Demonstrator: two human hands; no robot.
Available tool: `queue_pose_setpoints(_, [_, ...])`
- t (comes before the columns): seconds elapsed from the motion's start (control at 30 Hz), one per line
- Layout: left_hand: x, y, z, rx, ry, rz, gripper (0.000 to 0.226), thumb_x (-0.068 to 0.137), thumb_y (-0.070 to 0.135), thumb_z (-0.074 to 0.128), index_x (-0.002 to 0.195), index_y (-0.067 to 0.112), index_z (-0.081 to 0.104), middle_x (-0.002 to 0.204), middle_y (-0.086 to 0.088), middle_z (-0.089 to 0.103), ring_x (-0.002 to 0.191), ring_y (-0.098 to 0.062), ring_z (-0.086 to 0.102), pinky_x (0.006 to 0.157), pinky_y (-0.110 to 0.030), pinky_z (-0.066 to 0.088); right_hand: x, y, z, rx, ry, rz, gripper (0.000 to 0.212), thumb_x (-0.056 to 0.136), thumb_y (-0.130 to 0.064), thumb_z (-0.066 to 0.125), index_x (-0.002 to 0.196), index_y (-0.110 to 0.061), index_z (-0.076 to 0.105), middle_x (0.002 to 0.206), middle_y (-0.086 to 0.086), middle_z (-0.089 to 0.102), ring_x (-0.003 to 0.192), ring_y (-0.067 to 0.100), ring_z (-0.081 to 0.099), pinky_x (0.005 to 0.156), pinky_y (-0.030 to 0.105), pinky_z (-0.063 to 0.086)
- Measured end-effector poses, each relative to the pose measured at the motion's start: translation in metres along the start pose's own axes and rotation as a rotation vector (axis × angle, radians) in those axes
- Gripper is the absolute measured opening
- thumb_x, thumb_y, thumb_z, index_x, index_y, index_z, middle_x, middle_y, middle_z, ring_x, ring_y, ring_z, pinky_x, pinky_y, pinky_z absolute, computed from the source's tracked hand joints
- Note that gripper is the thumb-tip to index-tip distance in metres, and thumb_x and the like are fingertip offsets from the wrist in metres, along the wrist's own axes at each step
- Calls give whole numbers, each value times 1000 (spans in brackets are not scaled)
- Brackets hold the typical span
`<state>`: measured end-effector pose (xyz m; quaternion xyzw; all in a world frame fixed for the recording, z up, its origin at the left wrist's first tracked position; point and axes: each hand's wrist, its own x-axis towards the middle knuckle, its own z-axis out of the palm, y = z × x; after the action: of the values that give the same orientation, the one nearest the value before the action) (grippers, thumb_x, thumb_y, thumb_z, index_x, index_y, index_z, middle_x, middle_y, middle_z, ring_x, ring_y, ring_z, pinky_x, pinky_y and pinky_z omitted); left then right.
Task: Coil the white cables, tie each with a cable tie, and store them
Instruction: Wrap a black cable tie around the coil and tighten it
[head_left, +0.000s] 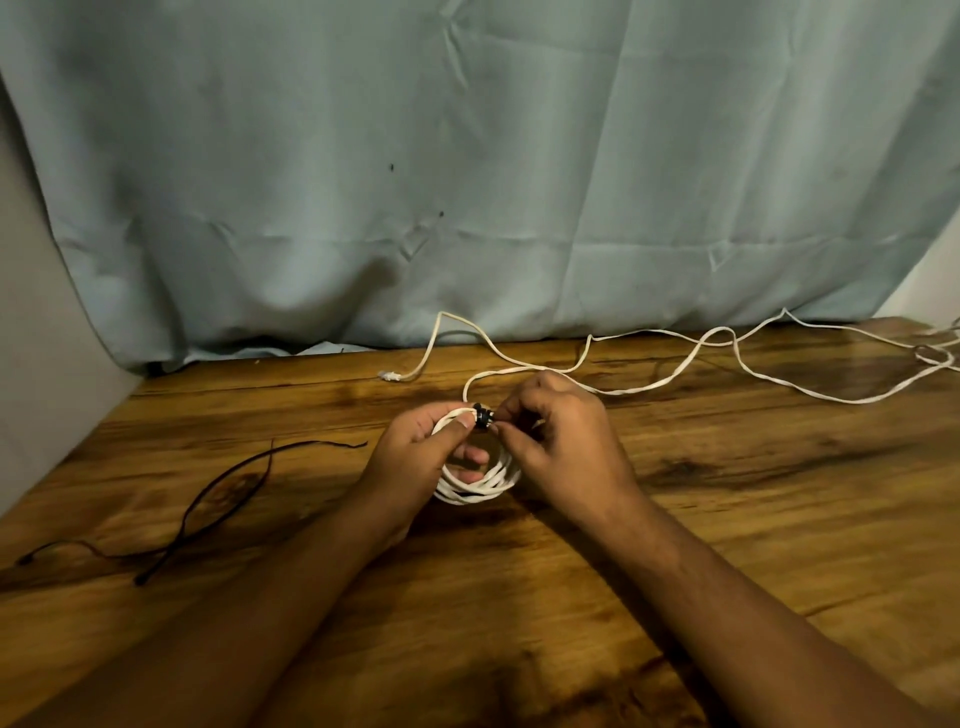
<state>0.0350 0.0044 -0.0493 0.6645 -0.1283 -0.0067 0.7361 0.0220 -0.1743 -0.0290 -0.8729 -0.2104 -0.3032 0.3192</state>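
A coiled white cable (480, 486) stands on edge at the middle of the wooden table (727, 519). My left hand (415, 457) grips the coil's top left, thumb pressed on the strands. My right hand (561, 441) pinches a black cable tie (482, 417) wrapped around the top of the coil. A second white cable (675, 374) lies loose and uncoiled across the back of the table toward the right edge, with its plug end (388, 375) at the back centre.
Two or three spare black cable ties (208, 499) lie on the table to the left. A pale blue cloth (467, 182) hangs behind the table. A grey wall (47, 364) borders the left side.
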Motion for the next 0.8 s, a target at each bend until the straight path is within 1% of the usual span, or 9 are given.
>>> queue_pose_setpoints(0.1, [-1, -1, 1, 33, 8, 28, 20, 104, 16, 56, 115, 10, 71, 92, -6, 77, 76, -14, 71, 64, -29, 62, 0, 0, 3, 14, 14, 11, 7, 89, -15, 76, 95, -18, 74, 96, -8, 61, 87, 10, 61, 77, 40, 57])
queue_pose_setpoints(0.23, [-3, -1, 3, 97, -5, 60, 19, 105, 16, 55, 114, 13, 72, 90, -8, 76, 77, -17, 70, 66, -31, 61, 3, 5, 2, 61, 15, -5, 4, 88, -21, 77, 91, -19, 75, 93, -11, 64, 85, 9, 63, 74, 42, 56])
queue_pose_setpoints(0.33, [-2, -1, 2, 101, -9, 57, 19, 104, 16, 56, 115, 14, 71, 87, -11, 75, 75, -17, 70, 67, -33, 62, 6, 9, -1, 141, 16, 16, 6, 85, -21, 82, 89, -19, 78, 89, -11, 67, 83, 7, 64, 72, 37, 55])
queue_pose_setpoints(0.4, [-2, 0, 2, 91, -8, 60, 20, 103, 15, 57, 118, 13, 71, 89, -14, 75, 74, -17, 69, 67, -33, 62, 6, 10, -2, 173, 18, 15, 7, 84, -19, 84, 88, -18, 79, 88, -11, 67, 82, 7, 64, 71, 35, 54])
queue_pose_setpoints(0.47, [-2, 1, 3, 76, 11, 70, 21, 102, 13, 59, 121, 12, 69, 92, -16, 75, 72, -18, 69, 66, -35, 62, 5, 11, -1, 173, 22, 2, 7, 84, -19, 83, 89, -19, 79, 89, -12, 67, 84, 7, 64, 72, 35, 54])
queue_pose_setpoints(0.53, [-3, 2, 4, 59, 34, 93, 23, 100, 9, 60, 122, 11, 68, 92, -15, 75, 70, -20, 69, 62, -33, 62, 4, 12, 0, 163, 33, -9, 8, 84, -20, 83, 91, -19, 79, 91, -12, 66, 89, 7, 63, 75, 35, 54])
queue_pose_setpoints(0.63, [-6, 4, 4, 51, 50, 137, 20, 99, 6, 62, 118, 10, 66, 92, -13, 76, 68, -22, 69, 57, -31, 60, 4, 13, 2, 167, 39, -11, 10, 85, -21, 82, 94, -20, 78, 97, -11, 68, 97, 9, 64, 81, 33, 54])
queue_pose_setpoints(0.73, [-5, 4, 5, 64, 69, 161, 13, 98, 6, 64, 110, 11, 64, 85, -11, 75, 65, -21, 69, 54, -31, 58, 3, 12, 3, 190, 21, 5, 9, 86, -20, 82, 94, -19, 77, 92, -14, 71, 87, 5, 66, 74, 23, 50])
queue_pose_setpoints(0.8, [-4, 3, 5, 79, 72, 166, 11, 98, 7, 64, 109, 11, 64, 84, -11, 75, 65, -22, 70, 55, -32, 58, 2, 12, 2, 168, 20, -15, 8, 87, -19, 81, 94, -19, 77, 90, -14, 70, 84, 5, 65, 71, 22, 50])
